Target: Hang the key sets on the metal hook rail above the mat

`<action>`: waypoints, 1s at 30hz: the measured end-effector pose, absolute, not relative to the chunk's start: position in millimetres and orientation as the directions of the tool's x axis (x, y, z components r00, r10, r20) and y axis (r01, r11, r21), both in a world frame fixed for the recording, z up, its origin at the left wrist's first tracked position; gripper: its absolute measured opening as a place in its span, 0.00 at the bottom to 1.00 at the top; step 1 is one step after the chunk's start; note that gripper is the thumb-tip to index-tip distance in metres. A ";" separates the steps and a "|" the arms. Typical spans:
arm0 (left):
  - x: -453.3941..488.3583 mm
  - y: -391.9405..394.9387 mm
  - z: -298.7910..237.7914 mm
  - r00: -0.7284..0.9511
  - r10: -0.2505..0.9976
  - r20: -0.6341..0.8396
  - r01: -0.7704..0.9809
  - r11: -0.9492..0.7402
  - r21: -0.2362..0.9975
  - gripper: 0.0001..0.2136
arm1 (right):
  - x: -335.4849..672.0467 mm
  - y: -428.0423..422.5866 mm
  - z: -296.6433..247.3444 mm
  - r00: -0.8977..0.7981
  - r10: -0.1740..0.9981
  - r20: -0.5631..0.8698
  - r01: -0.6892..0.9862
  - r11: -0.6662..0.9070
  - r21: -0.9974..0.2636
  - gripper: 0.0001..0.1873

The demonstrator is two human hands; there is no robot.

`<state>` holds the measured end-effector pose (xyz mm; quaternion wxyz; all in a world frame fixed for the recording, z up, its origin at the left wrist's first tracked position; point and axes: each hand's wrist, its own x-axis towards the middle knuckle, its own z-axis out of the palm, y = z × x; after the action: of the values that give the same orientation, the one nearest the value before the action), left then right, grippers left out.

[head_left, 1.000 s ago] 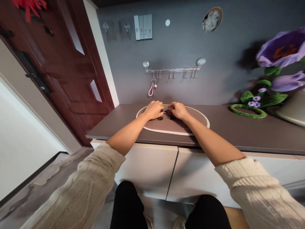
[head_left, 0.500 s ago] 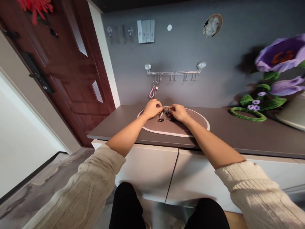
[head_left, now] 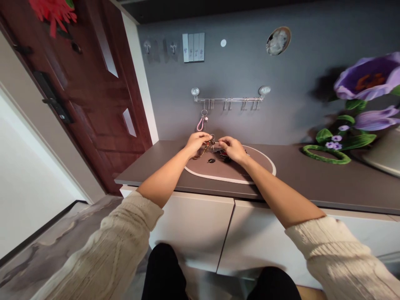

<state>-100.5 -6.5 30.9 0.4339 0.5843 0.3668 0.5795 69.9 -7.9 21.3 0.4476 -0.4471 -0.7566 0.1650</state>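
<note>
My left hand (head_left: 196, 143) pinches a metal key ring (head_left: 213, 136) between thumb and fingers, just above the mat. A brownish strap or chain (head_left: 200, 153) and small hanging pieces dangle beneath that ring. Across from it, my right hand (head_left: 233, 149) has its fingertips pressed together; what they hold, if anything, is too small to make out. Under my right fingers lies a dark bunch of small items (head_left: 223, 156) with a touch of red, partly covered by the hand. A small dark oval piece (head_left: 211, 161) rests on the brown oval mat (head_left: 225, 171).
On the wall, a clear hook rail (head_left: 229, 100) carries a key ring with a pink loop (head_left: 200, 123). Purple fabric flowers (head_left: 365, 79) and a green fuzzy ring (head_left: 326, 156) stand on the countertop (head_left: 300, 179) at right. A dark red door (head_left: 90, 96) is at left.
My left hand has lifted slightly, and the key ring now shows upright at its fingertips. The gap between ring and right fingertips looks clearer. The view has tilted up a little.
</note>
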 end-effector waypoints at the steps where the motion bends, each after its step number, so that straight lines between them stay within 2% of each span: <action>1: -100.2 -6.5 31.2 0.075 0.934 0.351 -0.103 -0.343 0.934 0.10 | 69.4 -7.2 21.1 -0.192 0.822 0.536 0.487 0.554 -0.675 0.12; 8: -97.4 -7.6 31.2 0.145 0.934 0.327 -0.231 -0.290 0.929 0.12 | 62.7 -12.8 25.3 -0.241 0.818 0.523 0.202 0.569 -0.797 0.15; 13: -95.6 -5.5 29.3 0.166 0.930 0.326 -0.337 -0.257 0.906 0.13 | 58.9 -20.7 29.6 -0.233 0.821 0.521 0.145 0.559 -0.816 0.14; 20: -91.9 -6.9 27.3 0.171 0.932 0.320 -0.384 -0.236 0.893 0.16 | 57.3 -17.2 29.3 -0.226 0.821 0.524 0.059 0.548 -0.834 0.15; 25: -91.1 -4.7 25.3 0.121 0.924 0.362 -0.317 -0.310 0.897 0.16 | 56.0 -11.3 28.4 -0.178 0.829 0.531 0.062 0.548 -0.834 0.15; 30: -93.1 -0.3 26.3 -0.007 0.874 0.486 -0.076 -0.485 0.871 0.12 | 54.3 -8.6 36.4 -0.137 0.810 0.570 0.171 0.586 -0.792 0.13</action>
<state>-93.1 -0.3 26.3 0.3799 0.5934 0.3360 0.6250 54.3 -8.6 36.4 0.5545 -0.3519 -0.6969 0.2881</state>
